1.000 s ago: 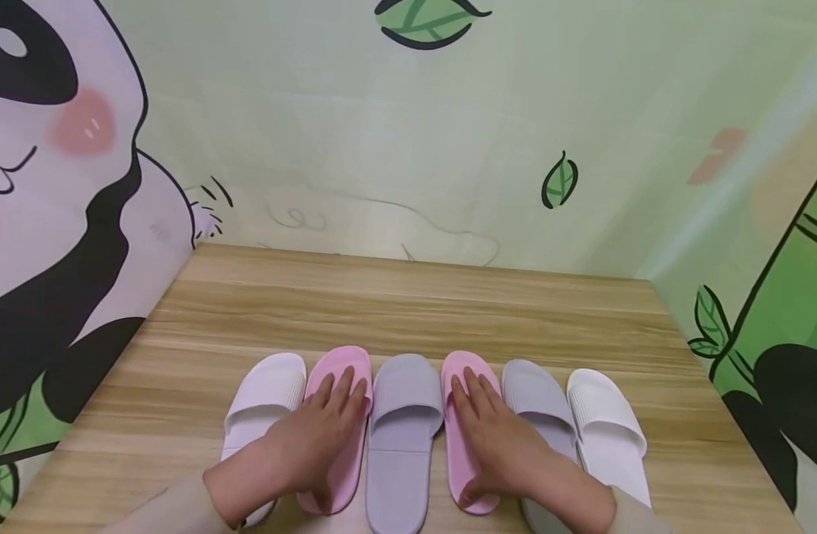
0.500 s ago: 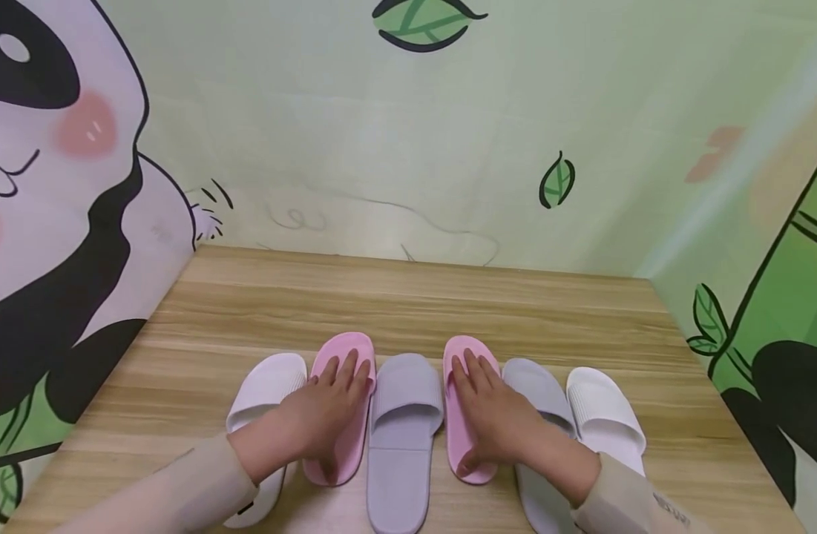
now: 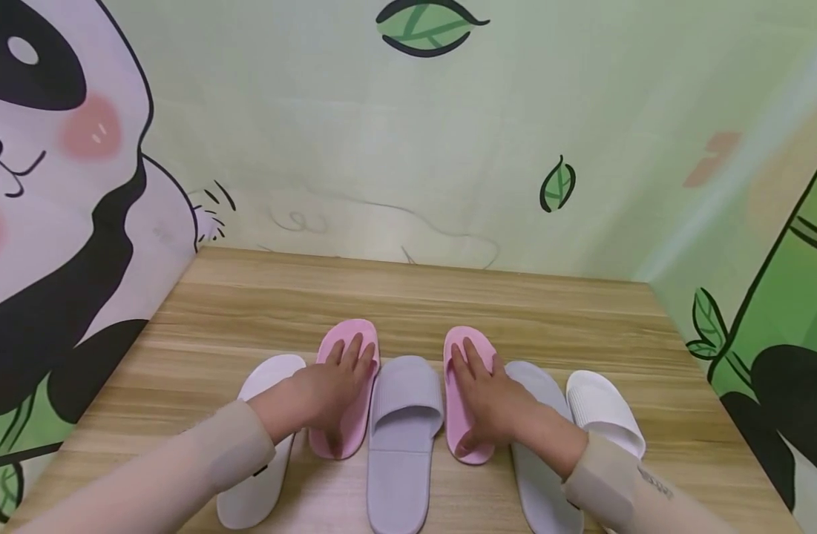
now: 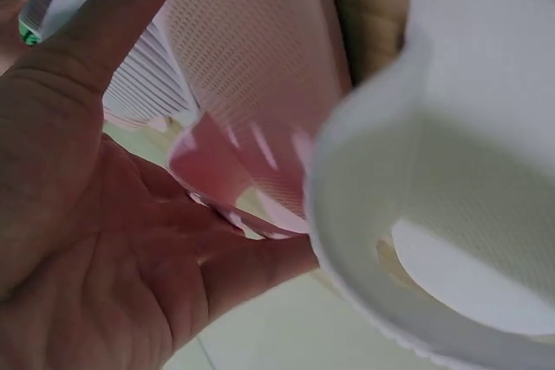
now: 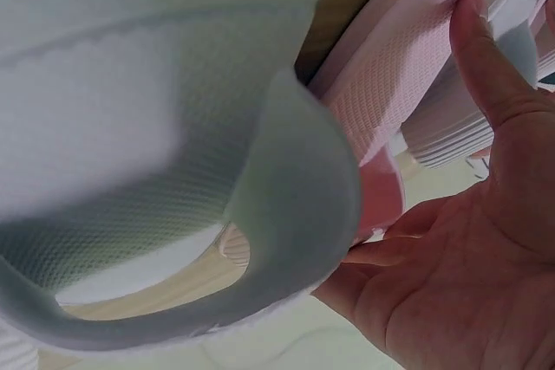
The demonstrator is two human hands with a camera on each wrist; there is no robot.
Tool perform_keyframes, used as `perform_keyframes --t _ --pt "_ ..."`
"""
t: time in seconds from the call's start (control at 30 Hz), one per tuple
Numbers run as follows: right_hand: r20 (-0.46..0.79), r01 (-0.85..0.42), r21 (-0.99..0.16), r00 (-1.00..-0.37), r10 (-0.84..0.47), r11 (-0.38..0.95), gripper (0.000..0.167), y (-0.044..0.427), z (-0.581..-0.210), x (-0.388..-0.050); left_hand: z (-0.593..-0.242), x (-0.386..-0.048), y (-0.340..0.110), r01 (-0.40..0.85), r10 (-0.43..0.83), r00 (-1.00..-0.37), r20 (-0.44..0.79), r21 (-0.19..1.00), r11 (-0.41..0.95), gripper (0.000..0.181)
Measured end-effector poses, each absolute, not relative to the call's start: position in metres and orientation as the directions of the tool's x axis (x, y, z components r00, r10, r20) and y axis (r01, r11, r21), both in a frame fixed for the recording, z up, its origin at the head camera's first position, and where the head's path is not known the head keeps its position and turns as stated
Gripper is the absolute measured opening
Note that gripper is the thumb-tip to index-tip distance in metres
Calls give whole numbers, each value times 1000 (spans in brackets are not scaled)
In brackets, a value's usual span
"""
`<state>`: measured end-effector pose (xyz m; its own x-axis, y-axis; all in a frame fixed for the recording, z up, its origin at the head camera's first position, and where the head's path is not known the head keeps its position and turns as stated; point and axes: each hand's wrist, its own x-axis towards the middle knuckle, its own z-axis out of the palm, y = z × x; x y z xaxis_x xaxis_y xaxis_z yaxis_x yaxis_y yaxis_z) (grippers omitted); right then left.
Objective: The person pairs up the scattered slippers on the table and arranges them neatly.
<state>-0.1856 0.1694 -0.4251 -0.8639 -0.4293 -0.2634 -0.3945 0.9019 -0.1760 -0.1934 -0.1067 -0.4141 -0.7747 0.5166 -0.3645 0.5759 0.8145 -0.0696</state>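
Two pink slippers lie toes toward the wall. My left hand (image 3: 331, 389) rests over the left pink slipper (image 3: 363, 408), fingers spread on its strap and thumb near the heel. Over the right pink slipper (image 3: 456, 415), my right hand (image 3: 493, 404) lies the same way. Between them sits a grey slipper (image 3: 400, 475). The left wrist view has the pink slipper (image 4: 260, 41) beyond my left palm (image 4: 113, 240); in the right wrist view the other pink slipper (image 5: 399, 58) is beside my right thumb and palm (image 5: 468, 249).
A white slipper (image 3: 254, 497) lies at the left, partly under my left forearm. On the right are another grey slipper (image 3: 542, 482) and a white slipper (image 3: 602, 404). The wooden surface (image 3: 408, 297) meets a printed wall (image 3: 355, 148) at the back, with printed walls at both sides.
Both pink slippers have slid forward toward the wall with my hands on them, their toes now beyond the grey slipper's. The grey and white slippers stay roughly in place.
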Motion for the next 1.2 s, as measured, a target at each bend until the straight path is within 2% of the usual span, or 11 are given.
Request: perform_keyframes --t 0.3,0.53,1.2 --pt "-300 -380 -194 -855 -423 905 144 168 -424 -200 -415 -220 -106 606 523 -745 -414 -94 790 141" --pt "-298 -417 -164 -843 -448 894 144 168 -425 -214 -416 -236 -105 573 500 -752 -429 -53 818 144" --pt "-343 -375 -195 -840 -421 906 144 168 -425 -250 -418 -276 -101 545 479 -756 -446 -25 838 146"
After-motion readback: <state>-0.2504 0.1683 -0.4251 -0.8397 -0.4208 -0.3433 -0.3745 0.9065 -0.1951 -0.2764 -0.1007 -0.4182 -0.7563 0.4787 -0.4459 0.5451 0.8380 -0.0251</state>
